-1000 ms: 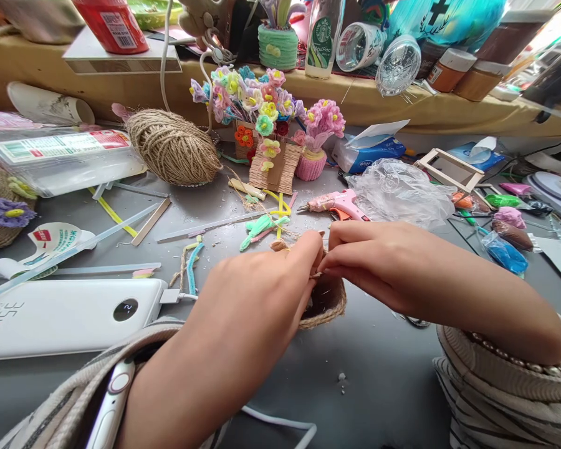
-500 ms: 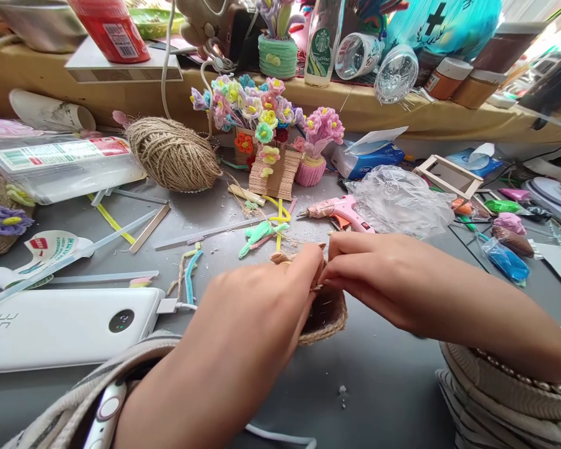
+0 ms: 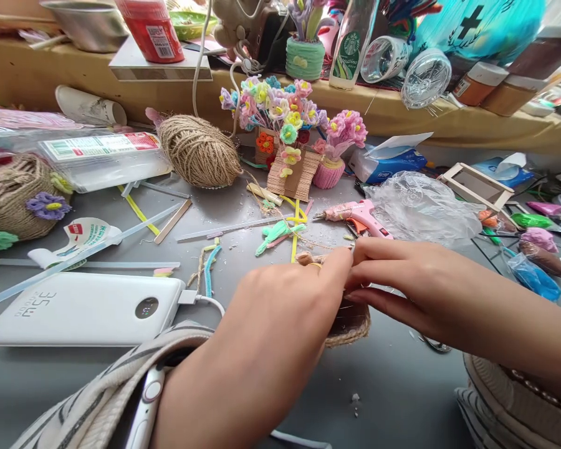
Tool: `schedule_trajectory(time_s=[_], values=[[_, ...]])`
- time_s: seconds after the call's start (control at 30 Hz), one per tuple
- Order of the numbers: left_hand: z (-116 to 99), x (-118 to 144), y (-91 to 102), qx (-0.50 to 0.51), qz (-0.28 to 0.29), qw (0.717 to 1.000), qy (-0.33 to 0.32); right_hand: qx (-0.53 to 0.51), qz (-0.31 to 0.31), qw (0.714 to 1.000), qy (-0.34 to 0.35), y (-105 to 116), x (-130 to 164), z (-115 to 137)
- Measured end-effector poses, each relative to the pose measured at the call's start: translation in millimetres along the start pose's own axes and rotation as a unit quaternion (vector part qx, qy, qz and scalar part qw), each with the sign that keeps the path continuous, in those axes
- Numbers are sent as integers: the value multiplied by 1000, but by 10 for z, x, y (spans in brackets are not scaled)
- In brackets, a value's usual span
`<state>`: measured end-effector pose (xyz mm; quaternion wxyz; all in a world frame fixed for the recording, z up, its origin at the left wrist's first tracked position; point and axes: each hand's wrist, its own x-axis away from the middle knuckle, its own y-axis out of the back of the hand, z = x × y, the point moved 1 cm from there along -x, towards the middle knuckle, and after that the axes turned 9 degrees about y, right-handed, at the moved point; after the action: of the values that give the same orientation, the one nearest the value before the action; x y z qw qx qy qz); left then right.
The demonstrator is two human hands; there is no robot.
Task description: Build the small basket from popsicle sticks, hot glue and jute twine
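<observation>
The left hand and right hand pinched their fingers on the small twine basket, maybe its rim.

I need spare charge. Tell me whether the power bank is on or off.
On. The power bank shows lit digits in its round display, and a white cable is plugged into its right end.
</observation>
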<state>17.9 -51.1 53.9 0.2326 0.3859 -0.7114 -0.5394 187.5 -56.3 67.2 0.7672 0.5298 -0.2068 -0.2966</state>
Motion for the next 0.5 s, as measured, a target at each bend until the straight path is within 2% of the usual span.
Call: schedule_trajectory(time_s=[0.33, 0.5], values=[[1, -7, -16, -6, -4, 1000, -4, 0, -40, 999, 17, -14, -41, 9], [12, 14, 32, 30, 3, 1000, -1, 14, -44, 999, 17, -7, -44, 23]])
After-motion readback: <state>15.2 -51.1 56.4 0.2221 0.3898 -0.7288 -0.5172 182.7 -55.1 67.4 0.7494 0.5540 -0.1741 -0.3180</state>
